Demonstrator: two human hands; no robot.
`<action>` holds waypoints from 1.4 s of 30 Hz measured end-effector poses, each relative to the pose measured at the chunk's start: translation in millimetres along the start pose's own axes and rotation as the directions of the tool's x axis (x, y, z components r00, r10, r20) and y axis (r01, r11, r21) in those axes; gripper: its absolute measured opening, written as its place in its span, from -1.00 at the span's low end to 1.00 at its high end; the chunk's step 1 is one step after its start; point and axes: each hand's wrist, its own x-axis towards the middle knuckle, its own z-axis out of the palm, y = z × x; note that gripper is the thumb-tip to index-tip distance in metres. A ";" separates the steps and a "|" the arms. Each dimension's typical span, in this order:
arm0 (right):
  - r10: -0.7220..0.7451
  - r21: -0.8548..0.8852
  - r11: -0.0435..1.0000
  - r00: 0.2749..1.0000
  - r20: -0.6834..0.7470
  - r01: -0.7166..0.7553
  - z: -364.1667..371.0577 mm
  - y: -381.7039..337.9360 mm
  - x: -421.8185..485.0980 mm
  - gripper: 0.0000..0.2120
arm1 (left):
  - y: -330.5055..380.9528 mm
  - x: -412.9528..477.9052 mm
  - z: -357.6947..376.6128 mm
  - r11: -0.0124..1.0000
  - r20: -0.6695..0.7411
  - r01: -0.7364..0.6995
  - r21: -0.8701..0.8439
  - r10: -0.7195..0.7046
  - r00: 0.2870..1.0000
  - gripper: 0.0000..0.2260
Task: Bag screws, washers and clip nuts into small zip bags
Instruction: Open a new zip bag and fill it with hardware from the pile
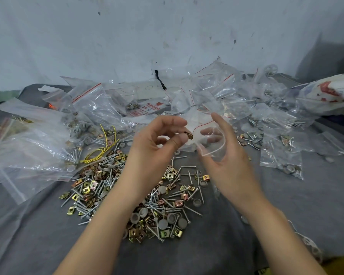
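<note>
On grey cloth (pixel 286 205), loose hardware (pixel 157 205) heaped near: clip nut (pixel 189 135) pinched in left hand (pixel 157 147) at the mouth of a zip bag (pixel 209 135) held agape by curled right hand (pixel 234 167), for dropping in.

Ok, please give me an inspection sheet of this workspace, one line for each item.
Surface: wrinkled grey cloth.
Job's things: loose screws, washers and clip nuts heaped together; small zip bag in hand.
Clutter: filled bags at right, large bags at left.
Hands: left hand pinches one nut; right hand holds the small zip bag.
Cables: yellow wire beside the screws.
Surroundings: stained pale wall behind.
</note>
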 end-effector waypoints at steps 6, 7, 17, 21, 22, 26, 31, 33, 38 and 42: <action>0.000 -0.060 0.998 0.997 0.076 0.005 7.4 -4.2 -3.6 -0.32 | 7.3 0.9 -4.3 0.966 0.013 -0.115 0.232 0.115 0.993 -0.76; -0.002 -0.073 0.997 0.996 0.085 0.008 7.9 -4.0 -4.3 -0.31 | 7.3 -0.1 -2.8 0.957 0.027 -0.122 0.262 0.119 0.993 -0.75; -0.016 -0.062 0.998 0.996 0.088 0.021 11.4 -6.3 -4.4 -0.31 | 8.9 -0.4 1.8 0.933 0.013 -0.151 0.328 0.155 0.988 -0.77; -0.010 -0.061 0.998 0.998 0.057 0.014 11.0 -6.8 -4.0 -0.31 | -5.0 5.3 -22.2 0.911 -0.150 0.007 0.412 0.060 0.987 -0.80; -0.003 -0.068 0.998 0.999 0.047 0.006 10.3 -6.3 -3.9 -0.31 | -11.1 5.9 -29.6 0.890 -0.180 0.078 0.450 0.005 0.984 -0.80; 0.012 -0.047 0.999 0.999 0.036 -0.010 7.1 -5.5 -3.6 -0.32 | -36.6 2.8 -51.0 0.733 -0.161 0.267 0.625 -0.213 0.964 -0.77; 0.020 -0.026 0.999 0.999 0.027 -0.019 3.3 -7.1 -3.4 -0.34 | -57.8 -0.2 -51.3 0.492 0.008 0.196 0.848 -0.382 0.924 -0.76; 0.026 -0.026 0.999 0.999 0.022 -0.026 2.3 -6.8 -3.7 -0.34 | -63.9 -0.2 -49.7 0.422 0.038 0.162 0.892 -0.428 0.903 -0.74; 0.032 -0.021 0.999 0.999 0.016 -0.032 2.1 -7.4 -3.5 -0.35 | -73.5 7.3 -48.2 0.372 -0.004 0.172 0.912 -0.411 0.911 -0.71; 0.036 -0.029 0.999 0.999 0.021 -0.035 0.3 -5.9 -3.2 -0.34 | -77.6 14.7 -42.8 0.322 0.039 0.123 0.939 -0.453 0.890 -0.67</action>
